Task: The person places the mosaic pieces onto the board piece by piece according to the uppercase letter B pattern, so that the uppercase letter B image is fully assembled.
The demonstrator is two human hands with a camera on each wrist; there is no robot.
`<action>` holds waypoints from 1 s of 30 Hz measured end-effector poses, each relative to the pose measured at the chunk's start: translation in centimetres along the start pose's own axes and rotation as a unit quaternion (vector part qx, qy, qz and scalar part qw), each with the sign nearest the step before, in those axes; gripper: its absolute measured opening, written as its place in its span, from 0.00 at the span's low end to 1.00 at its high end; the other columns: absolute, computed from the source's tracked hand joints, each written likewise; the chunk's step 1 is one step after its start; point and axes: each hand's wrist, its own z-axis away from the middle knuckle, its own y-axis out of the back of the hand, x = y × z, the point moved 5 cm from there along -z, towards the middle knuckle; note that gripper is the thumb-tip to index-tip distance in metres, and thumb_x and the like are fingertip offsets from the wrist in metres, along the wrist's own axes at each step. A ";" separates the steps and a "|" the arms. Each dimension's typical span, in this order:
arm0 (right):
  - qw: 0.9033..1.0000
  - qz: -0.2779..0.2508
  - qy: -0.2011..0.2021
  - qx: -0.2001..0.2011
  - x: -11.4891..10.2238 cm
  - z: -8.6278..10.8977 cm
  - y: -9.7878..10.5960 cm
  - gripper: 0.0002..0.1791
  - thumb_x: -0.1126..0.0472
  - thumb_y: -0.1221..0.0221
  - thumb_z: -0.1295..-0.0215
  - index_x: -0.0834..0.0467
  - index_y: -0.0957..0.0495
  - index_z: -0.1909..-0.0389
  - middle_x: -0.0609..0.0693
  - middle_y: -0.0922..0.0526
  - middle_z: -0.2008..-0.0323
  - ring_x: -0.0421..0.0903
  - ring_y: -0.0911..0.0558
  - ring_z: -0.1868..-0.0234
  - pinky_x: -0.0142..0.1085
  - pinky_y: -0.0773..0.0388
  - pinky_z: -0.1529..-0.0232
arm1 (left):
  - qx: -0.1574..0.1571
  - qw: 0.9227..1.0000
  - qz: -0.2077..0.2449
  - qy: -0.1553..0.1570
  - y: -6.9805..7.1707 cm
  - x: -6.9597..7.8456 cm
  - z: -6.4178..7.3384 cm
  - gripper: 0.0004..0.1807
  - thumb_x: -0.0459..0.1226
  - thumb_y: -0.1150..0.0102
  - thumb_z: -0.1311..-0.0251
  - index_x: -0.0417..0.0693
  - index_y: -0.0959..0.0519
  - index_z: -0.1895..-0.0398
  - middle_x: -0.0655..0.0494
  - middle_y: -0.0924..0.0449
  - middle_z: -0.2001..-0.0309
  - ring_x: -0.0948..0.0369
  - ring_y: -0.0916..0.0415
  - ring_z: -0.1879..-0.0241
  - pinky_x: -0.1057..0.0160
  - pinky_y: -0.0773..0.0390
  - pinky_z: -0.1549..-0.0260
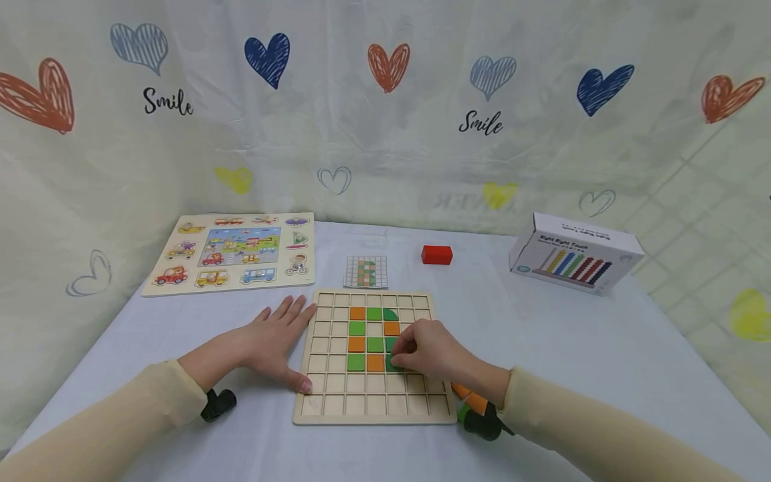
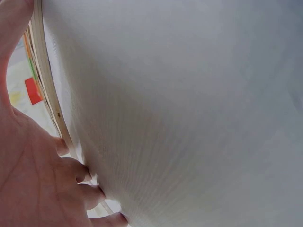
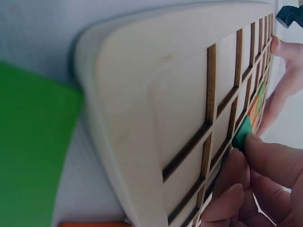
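Observation:
A wooden grid board (image 1: pixel 373 420) lies on the white cloth with orange, light green and dark green tiles in its middle cells. My right hand (image 1: pixel 430 348) reaches over the board's right side and pinches a dark green tile (image 3: pixel 241 133) at the lower right of the coloured block. That tile sits tilted at its cell in the right wrist view, its far side partly behind the fingertips. With fingers spread, my left hand (image 1: pixel 268 345) rests against the board's left edge, the thumb on its lower left rim. Beyond the board lies a small pattern card (image 1: pixel 366 272).
A vehicle puzzle board (image 1: pixel 229 286) lies back left. A red block (image 1: pixel 436 255) sits behind the grid board, and a white box (image 1: pixel 575 258) stands back right. Loose orange tiles (image 1: pixel 476 402) and a light green piece (image 3: pixel 35 127) lie beside the board's near right corner, partly under the right wrist.

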 end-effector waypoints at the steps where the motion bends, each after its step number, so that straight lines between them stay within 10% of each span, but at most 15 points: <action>1: 1.000 0.002 0.000 0.002 0.0 0.0 0.0 0.02 0.64 0.28 0.40 0.57 0.11 0.70 0.43 0.15 0.74 0.40 0.22 0.67 0.30 0.21 0.65 | 0.000 1.000 0.000 0.000 0.0 0.0 0.0 0.77 0.74 0.30 0.61 0.40 0.57 0.18 0.34 0.64 0.18 0.34 0.68 0.19 0.25 0.57 0.28; 18: 0.999 0.023 0.014 0.031 -0.5 0.7 -0.1 0.08 0.65 0.27 0.42 0.56 0.14 0.77 0.42 0.18 0.78 0.40 0.24 0.71 0.28 0.25 0.72 | -0.005 1.000 0.000 0.008 -0.1 0.1 0.0 0.78 0.74 0.29 0.61 0.40 0.57 0.17 0.35 0.64 0.17 0.34 0.67 0.19 0.26 0.58 0.27; 30: 0.999 0.045 0.020 -0.013 -0.3 1.1 0.4 0.06 0.67 0.34 0.35 0.60 0.09 0.61 0.47 0.10 0.64 0.40 0.20 0.60 0.29 0.19 0.63 | -0.004 1.000 -0.002 0.008 -0.1 0.0 0.0 0.78 0.74 0.30 0.62 0.40 0.57 0.17 0.35 0.64 0.17 0.34 0.68 0.19 0.25 0.58 0.27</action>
